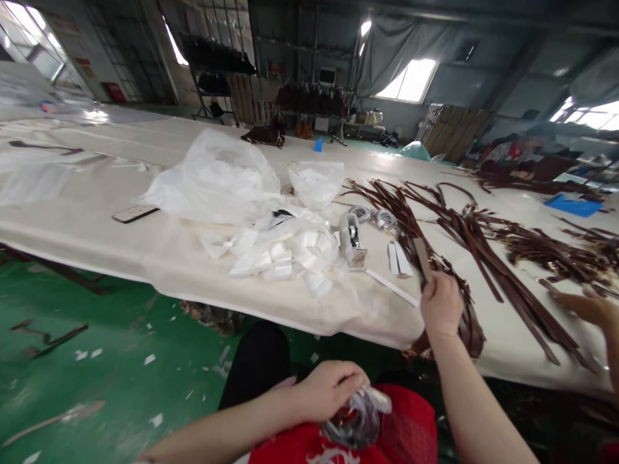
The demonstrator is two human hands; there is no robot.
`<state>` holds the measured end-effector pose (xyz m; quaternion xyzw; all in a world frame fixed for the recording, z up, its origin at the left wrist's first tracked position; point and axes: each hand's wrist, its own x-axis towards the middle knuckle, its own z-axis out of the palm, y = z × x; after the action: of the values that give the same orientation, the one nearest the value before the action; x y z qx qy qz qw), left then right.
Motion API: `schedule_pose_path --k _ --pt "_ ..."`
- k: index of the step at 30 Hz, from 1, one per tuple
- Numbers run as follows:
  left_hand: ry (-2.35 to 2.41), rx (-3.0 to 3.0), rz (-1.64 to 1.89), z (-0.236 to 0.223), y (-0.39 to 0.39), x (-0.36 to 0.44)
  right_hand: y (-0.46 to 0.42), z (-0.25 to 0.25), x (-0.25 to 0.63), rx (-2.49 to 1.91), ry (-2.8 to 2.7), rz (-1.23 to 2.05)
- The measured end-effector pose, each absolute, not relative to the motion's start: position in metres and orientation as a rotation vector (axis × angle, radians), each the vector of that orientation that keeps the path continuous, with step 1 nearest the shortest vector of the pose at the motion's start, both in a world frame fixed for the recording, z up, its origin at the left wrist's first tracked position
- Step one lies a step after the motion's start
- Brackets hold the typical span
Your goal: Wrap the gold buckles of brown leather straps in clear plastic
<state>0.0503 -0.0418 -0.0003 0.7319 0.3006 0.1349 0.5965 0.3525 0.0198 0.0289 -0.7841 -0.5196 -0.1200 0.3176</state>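
Left hand: your left hand [333,390], bottom centre of the frame, is clamped on a plastic-wrapped coil [355,425] above your red clothing [411,419].
Right hand: your right hand [441,299], right of centre, has its fingers at the lower end of a flat brown strip [422,254]; can't tell whether they're clamped on it.
Beside the strip: brown straps [478,251] in heaps, spreading to the right edge; two white pieces [399,259] just left.
Mid-frame: tape dispenser [352,245], with wrapped rings [385,221] near its upper right and crumpled white plastic [280,251] on its left.
Farther left: big plastic bag [217,177], then a phone-like slab [135,214].
Right edge: a co-worker's hand [587,308] by the straps.
Under it all: pale-covered table [159,258]; green floor [126,322] with scraps, lower left.
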Motion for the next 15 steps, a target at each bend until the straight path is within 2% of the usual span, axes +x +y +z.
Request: schedule_pose_path --k 3,7,10,15 --pt "0.706 1.63 0.301 0.0 -0.04 0.046 -0.012 0.059 0.34 -2.067 -1.307 -0.211" --pt "0.679 1.541 0.281 -0.005 -0.037 0.046 -0.069 0.085 0.316 -1.961 -1.485 0.365" --pt "0.65 1.457 0.281 -0.009 -0.035 0.048 -0.101 0.092 0.302 -1.844 -1.623 0.648" --pt "0.636 1.488 0.284 -0.015 -0.035 0.052 -0.125 0.086 0.283 -1.786 -1.716 0.851"
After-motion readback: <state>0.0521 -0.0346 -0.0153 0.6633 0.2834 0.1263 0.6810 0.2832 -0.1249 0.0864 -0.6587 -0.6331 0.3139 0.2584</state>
